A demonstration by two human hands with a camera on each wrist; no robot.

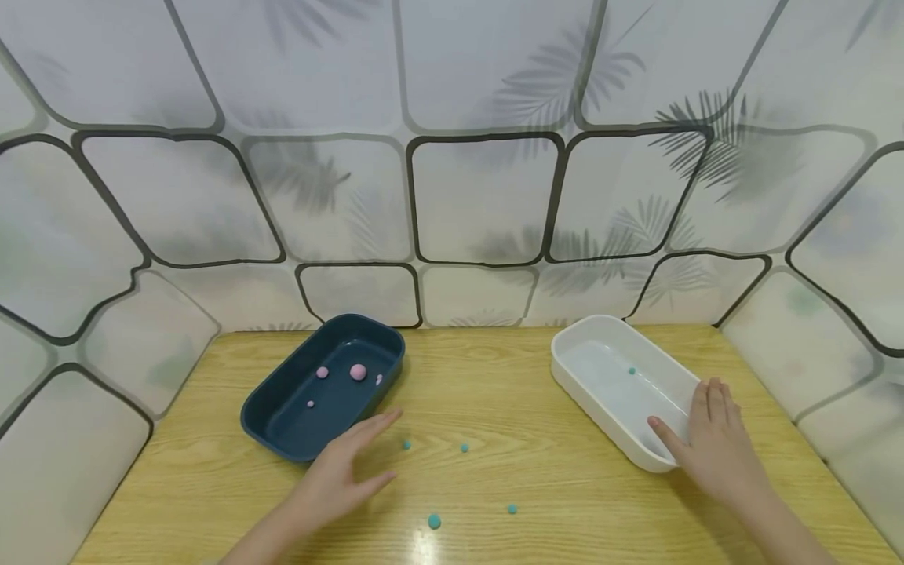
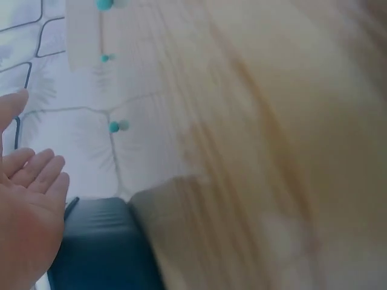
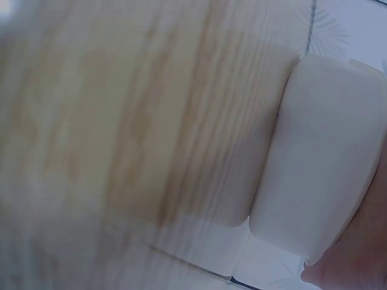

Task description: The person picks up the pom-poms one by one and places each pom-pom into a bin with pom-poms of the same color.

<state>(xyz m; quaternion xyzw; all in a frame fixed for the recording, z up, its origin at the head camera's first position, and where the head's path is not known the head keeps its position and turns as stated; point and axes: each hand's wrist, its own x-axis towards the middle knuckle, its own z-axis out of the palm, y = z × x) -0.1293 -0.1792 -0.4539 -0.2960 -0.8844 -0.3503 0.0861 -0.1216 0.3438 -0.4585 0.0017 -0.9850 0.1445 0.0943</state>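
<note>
My left hand [image 1: 339, 479] hovers beside the near right side of the dark blue tray [image 1: 271, 384], fingers extended, thumb apart, nothing between them. In the left wrist view its palm [image 2: 27, 223] shows bare. Several pink balls, the largest [image 1: 358, 372] near the middle, lie in that tray. My right hand [image 1: 720, 447] is at the near right end of the white tray [image 1: 589, 404], its fingers straight over the rim and its thumb over the inside. One small teal ball [image 1: 632, 371] lies in the white tray. No held thing shows in the right wrist view.
Several teal balls, including a larger one [image 1: 434, 521] and a small one [image 1: 512, 509], lie on the wooden table [image 1: 480, 384] between the trays. A patterned wall covering [image 1: 487, 204] closes off the back and both sides.
</note>
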